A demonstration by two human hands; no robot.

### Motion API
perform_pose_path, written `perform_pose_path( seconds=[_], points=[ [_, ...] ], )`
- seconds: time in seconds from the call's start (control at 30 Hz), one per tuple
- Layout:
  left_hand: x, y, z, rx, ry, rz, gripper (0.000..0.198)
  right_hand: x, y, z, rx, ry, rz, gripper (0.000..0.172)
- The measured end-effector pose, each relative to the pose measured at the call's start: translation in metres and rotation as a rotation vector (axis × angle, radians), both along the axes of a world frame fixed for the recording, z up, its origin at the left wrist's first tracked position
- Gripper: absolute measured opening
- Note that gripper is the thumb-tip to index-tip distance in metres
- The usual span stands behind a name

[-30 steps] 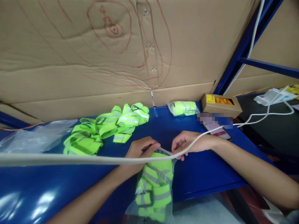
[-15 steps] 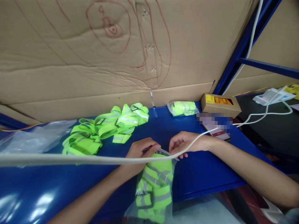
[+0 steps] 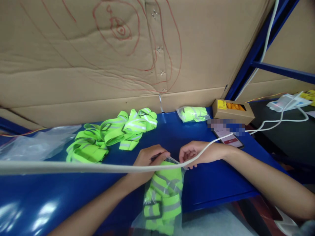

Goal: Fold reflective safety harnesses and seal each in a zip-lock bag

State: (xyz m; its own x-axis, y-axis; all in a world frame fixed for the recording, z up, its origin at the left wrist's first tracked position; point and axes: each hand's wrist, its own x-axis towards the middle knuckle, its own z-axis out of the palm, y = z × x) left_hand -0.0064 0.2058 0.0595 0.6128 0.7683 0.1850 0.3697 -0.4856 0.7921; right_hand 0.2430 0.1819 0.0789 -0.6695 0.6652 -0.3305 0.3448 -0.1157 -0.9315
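Observation:
Between my hands hangs a clear plastic bag point(image 3: 182, 183) with a folded neon-green reflective strap point(image 3: 169, 205) inside, over the front edge of the blue table. My left hand point(image 3: 150, 160) pinches the left end of the bag's top edge. At the right end of that edge, the curled fingers of my right hand point(image 3: 193, 154) grip the bag's corner; a white cable crossing in front hides part of them. Beyond my left hand lies a heap of loose neon-green reflective straps point(image 3: 110, 134) with grey stripes.
Empty plastic bags point(image 3: 39, 144) lie at the left of the blue table point(image 3: 209, 183). Toward the back sit another bagged strap point(image 3: 194, 114), a cardboard box point(image 3: 232, 113) and a phone point(image 3: 228, 137). A white cable point(image 3: 73, 168) stretches across the view. A cardboard wall point(image 3: 73, 65) stands behind.
The view has shifted slightly. Both hands keep nearly the same place on the bag's top edge; my right hand has moved very little.

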Motion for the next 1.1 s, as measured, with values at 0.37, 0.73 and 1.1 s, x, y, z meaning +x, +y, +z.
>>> perform_pose_path(
  seconds=[0.37, 0.73, 1.1],
  points=[
    [-0.001, -0.002, -0.003, 0.049, -0.01, -0.046, 0.027, -0.009, -0.021, 0.015, 0.559, -0.369, -0.067, 0.007],
    [0.001, 0.0, 0.002, -0.277, -0.018, -0.062, 0.024, 0.012, -0.016, 0.022, 0.333, -0.098, 0.053, 0.023],
    [0.0, 0.001, 0.006, -0.318, -0.135, -0.039, 0.026, -0.01, -0.015, -0.003, 0.744, -0.124, -0.098, 0.011]
  ],
)
